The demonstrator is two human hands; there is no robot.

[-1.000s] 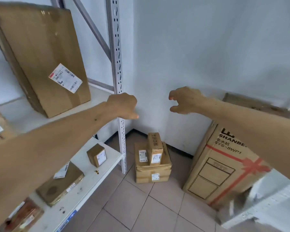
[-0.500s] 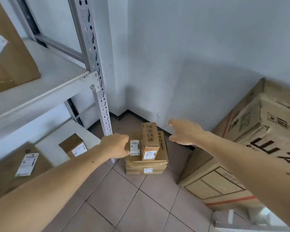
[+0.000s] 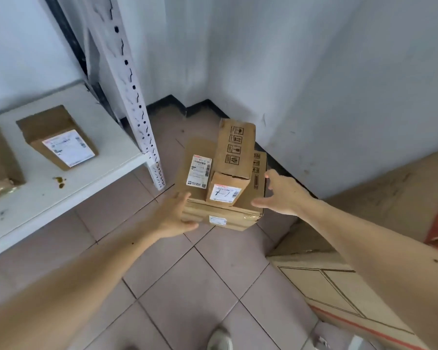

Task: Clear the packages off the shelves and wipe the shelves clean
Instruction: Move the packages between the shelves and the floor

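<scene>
Two stacked cardboard boxes (image 3: 221,183) sit on the floor at centre; labelled packages (image 3: 61,140) remain on the unwiped shelf (image 3: 106,157) at left. Our left hand (image 3: 173,215) and right hand (image 3: 281,195), fingers spread and empty, flank the stack.

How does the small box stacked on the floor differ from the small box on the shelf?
The floor box is long and narrow and rests on a wider box; the shelf box is squatter and sits directly on the shelf. The floor box shows printed handling symbols on top; the shelf box does not. Both are brown cardboard with white labels.
</scene>
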